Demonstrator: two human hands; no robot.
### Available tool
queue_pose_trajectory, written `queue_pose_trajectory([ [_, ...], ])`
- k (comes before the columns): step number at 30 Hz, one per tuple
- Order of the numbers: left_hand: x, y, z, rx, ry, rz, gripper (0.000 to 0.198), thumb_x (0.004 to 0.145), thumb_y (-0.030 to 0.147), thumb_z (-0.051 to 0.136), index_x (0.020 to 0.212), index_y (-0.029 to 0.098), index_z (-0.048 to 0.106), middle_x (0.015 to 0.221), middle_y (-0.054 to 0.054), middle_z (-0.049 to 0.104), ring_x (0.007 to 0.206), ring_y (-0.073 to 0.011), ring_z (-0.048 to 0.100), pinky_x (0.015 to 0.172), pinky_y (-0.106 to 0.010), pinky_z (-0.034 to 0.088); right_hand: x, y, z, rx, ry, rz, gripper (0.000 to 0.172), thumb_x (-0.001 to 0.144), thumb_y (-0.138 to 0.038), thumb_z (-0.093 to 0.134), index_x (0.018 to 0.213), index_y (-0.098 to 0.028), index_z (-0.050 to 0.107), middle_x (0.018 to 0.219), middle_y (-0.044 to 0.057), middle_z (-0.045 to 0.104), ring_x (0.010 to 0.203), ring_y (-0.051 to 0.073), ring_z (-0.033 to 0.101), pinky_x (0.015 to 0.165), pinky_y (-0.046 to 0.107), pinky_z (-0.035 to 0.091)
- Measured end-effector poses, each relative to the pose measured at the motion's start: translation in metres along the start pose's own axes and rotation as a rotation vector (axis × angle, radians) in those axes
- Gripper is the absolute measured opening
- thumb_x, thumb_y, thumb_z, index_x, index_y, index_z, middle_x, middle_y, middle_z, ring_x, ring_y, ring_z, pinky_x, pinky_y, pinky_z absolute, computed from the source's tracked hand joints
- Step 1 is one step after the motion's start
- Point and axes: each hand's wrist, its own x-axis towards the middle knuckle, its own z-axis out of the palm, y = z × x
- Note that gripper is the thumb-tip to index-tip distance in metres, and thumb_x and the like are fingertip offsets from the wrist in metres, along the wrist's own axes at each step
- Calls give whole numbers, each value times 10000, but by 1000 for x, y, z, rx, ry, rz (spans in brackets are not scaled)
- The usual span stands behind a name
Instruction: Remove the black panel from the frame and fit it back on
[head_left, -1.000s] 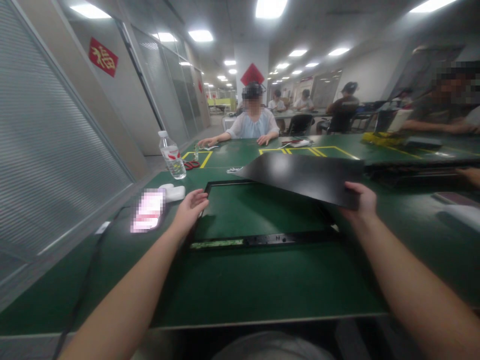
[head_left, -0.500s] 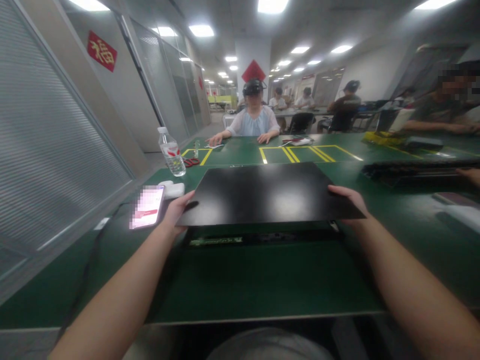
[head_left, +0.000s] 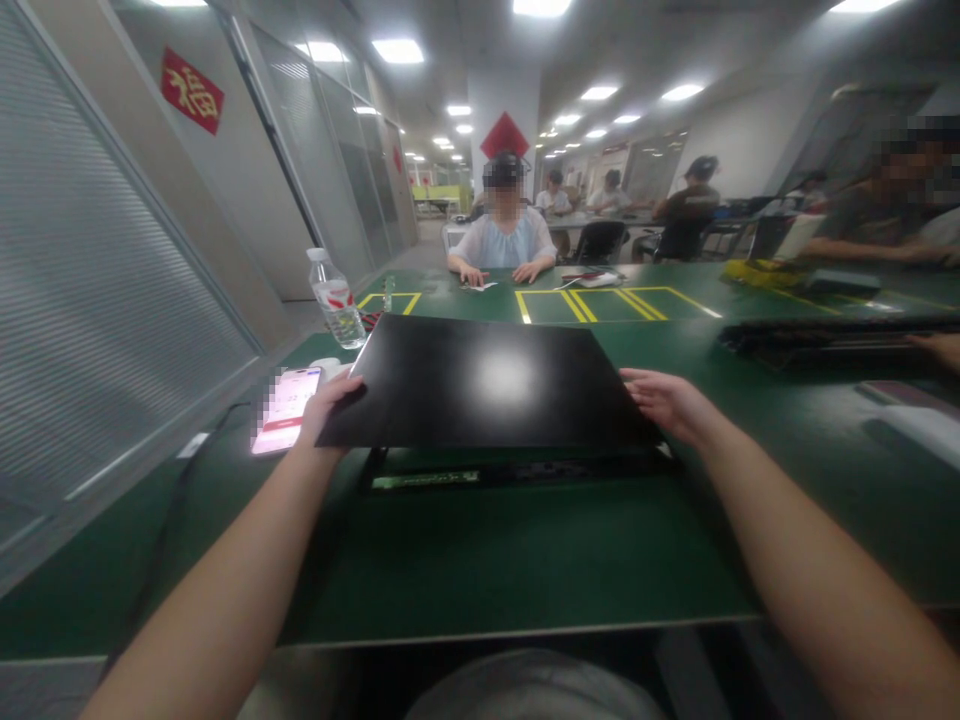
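Observation:
A flat black panel (head_left: 487,385) hangs level just above a black frame (head_left: 517,470) that lies on the green table (head_left: 495,560). My left hand (head_left: 324,400) grips the panel's near left corner, thumb on top. My right hand (head_left: 667,400) holds its near right edge, fingers partly spread along it. Only the frame's front bar, with a green strip, shows under the panel.
A lit phone (head_left: 285,408) and a white case (head_left: 328,367) lie left of the panel, with a water bottle (head_left: 334,300) and red scissors behind. A seated person (head_left: 504,235) faces me across yellow floor-tape marks. Another black frame (head_left: 832,335) and a co-worker's hand (head_left: 937,348) are at right.
The panel, first tilted up in my right hand alone, has come down level over the frame. My left hand left the frame's edge and took the panel's left corner.

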Motion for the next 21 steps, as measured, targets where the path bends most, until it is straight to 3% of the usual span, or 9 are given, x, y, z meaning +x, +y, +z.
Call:
queue_pose_trajectory([
  [6,5,-1,-6,25,84,-10,206,633,178,653,833,182,699,770,-46,751,891,-314,747,784,-412,635,0,2,-1,-42,49,-52,345,743,-132,620,1081,-190,649,843,103,772,687,188,713,578,260,539],
  [12,1,-5,1,75,-15,-8,299,639,196,654,924,171,737,821,-56,771,897,-298,746,793,-387,626,4,6,-4,-189,103,-71,292,727,-119,617,999,-164,714,793,95,765,595,144,658,471,200,446],
  [17,-2,-6,4,85,-35,-3,280,642,193,659,907,187,748,817,-47,780,856,-293,751,760,-385,631,6,6,-4,-195,134,-72,216,710,-120,639,906,-149,725,727,106,751,463,104,548,384,182,330],
  [21,-1,-7,3,84,-40,-20,294,644,189,666,925,169,749,833,-61,783,854,-291,752,735,-364,628,5,4,-3,-220,153,-66,178,730,-134,627,884,-162,712,691,97,744,433,99,523,365,173,307],
])
